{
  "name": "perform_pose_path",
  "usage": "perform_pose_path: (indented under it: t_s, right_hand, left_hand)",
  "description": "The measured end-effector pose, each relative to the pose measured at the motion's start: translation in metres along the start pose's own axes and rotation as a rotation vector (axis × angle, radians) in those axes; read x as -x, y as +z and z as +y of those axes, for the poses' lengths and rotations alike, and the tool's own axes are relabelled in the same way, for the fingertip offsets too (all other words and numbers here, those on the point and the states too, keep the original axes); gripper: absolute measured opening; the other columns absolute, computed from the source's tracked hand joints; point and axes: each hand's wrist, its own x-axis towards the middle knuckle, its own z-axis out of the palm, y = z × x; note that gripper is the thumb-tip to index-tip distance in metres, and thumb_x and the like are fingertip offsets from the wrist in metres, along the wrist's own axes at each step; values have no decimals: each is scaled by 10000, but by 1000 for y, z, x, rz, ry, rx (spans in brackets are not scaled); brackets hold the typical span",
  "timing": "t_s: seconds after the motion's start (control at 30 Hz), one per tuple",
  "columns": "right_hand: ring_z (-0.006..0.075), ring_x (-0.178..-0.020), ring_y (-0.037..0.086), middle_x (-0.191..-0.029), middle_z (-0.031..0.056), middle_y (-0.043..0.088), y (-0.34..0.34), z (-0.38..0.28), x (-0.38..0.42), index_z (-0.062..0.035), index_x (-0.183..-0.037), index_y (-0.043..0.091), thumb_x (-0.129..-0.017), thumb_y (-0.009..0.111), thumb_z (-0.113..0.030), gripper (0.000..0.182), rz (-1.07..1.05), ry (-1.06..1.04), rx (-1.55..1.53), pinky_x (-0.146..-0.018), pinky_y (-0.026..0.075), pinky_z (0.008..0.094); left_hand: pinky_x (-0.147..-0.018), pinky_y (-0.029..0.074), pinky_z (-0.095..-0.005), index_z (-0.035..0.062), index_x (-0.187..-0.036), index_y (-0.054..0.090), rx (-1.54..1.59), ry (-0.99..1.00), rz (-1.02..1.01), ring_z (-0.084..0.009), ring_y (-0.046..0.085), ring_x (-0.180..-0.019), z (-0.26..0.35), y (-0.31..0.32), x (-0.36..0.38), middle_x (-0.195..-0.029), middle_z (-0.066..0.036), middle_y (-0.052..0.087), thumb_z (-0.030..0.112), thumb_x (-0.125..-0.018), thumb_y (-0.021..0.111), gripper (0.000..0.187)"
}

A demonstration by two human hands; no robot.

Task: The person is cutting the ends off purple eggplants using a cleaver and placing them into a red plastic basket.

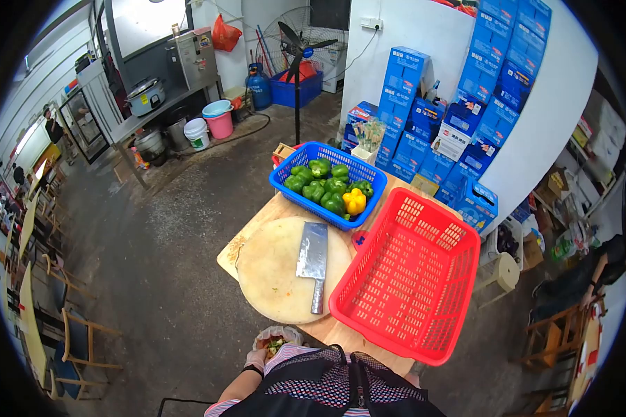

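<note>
My left hand (pixel 256 358) is low in front of me, at the rim of a plastic-lined bin (pixel 295 335) with vegetable scraps inside; its fingers are mostly hidden. Of my right side, only a small patch of skin shows beside the table's near corner, too little to tell the hand's pose. On the round chopping board (pixel 271 278) lies a cleaver (pixel 314 254), handle towards me. Behind it, a blue basket (pixel 282 186) holds several green bell peppers (pixel 320 184) and a yellow one (pixel 354 202). A red basket (pixel 403 285) with nothing in it sits on the right.
The wooden table (pixel 228 256) carries the board and baskets. Beyond it stand a black fan (pixel 298 52), stacked blue boxes (pixel 400 87) and a container of thin sticks (pixel 366 142). A stool (pixel 506 271) is on the right, chairs (pixel 83 333) on the left. People are at both sides.
</note>
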Motion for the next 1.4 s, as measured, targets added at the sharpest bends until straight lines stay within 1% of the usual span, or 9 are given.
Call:
perform_pose_path:
  t_s: [0.13,0.23,0.37,0.43,0.47,0.53,1.07,1.23,1.4]
  right_hand:
    - [335,-882,681,-930,130,712,21,13,-8,-167,-982,704,-725,704,-395,344,46,-118,-50,-772,525,460]
    - [337,-843,686,-895,138,711,29,27,-7,-156,-951,708,-718,708,-360,309,69,-444,-229,-742,532,461]
    - [311,-862,690,-851,136,714,-13,-24,22,-125,-868,726,-716,717,-292,226,190,-138,3,-763,527,440]
    - [295,-868,691,-847,123,717,-18,-20,47,-123,-823,730,-694,735,-263,190,40,61,-697,-792,522,416]
    - [295,-868,691,-847,123,717,-19,-22,51,-123,-823,730,-694,735,-263,190,45,73,-713,-792,522,416]
    - [281,-865,691,-836,123,716,-13,-29,48,-122,-806,730,-683,744,-227,162,152,-81,45,-785,525,397]
    - [285,-858,682,-841,129,709,-7,-38,42,-98,-827,724,-722,727,-244,180,324,-43,-55,-744,515,397]
    - [312,-740,664,-815,120,700,-17,-45,59,-71,-909,700,-775,658,-188,183,64,219,-481,-641,500,423]
    - [310,-798,686,-795,124,707,11,-41,68,-100,-781,738,-768,664,-241,160,180,122,-231,-720,530,434]
  left_hand:
    - [-892,492,-387,-40,-1057,677,-37,30,-41,-355,640,-1077,-14,3,-19,-1093,-263,667,282,-749,640,447]
    - [-883,494,-461,89,-1058,694,-696,653,-200,-413,624,-1039,-49,-5,-66,-1047,-305,644,324,-828,585,346]
    - [-879,498,-461,139,-1036,673,-819,509,-97,-362,645,-1034,3,-18,-13,-1034,-193,687,334,-820,630,294]
    - [-873,506,-440,136,-1038,686,-986,580,-153,-349,644,-1051,-24,1,-67,-1059,-165,692,346,-823,645,303]
    - [-870,511,-431,135,-1047,690,-1063,614,-174,-339,644,-1059,-50,17,-116,-1069,-157,693,359,-827,643,317]
    - [-863,520,-414,134,-1066,698,-1171,661,-197,-319,643,-1076,-60,20,-132,-1089,-143,693,386,-835,640,346]
    - [-901,485,-395,141,-1060,713,-1263,670,-230,-279,626,-1121,3,11,-136,-1109,-116,694,351,-871,593,308]
    - [-921,461,-407,151,-1115,684,-1197,657,-171,-273,624,-1128,11,8,-143,-1123,-128,688,381,-877,582,347]
    - [-896,480,-413,137,-1058,705,-1298,694,-209,-276,642,-1100,30,19,-147,-1077,-138,702,370,-867,600,320]
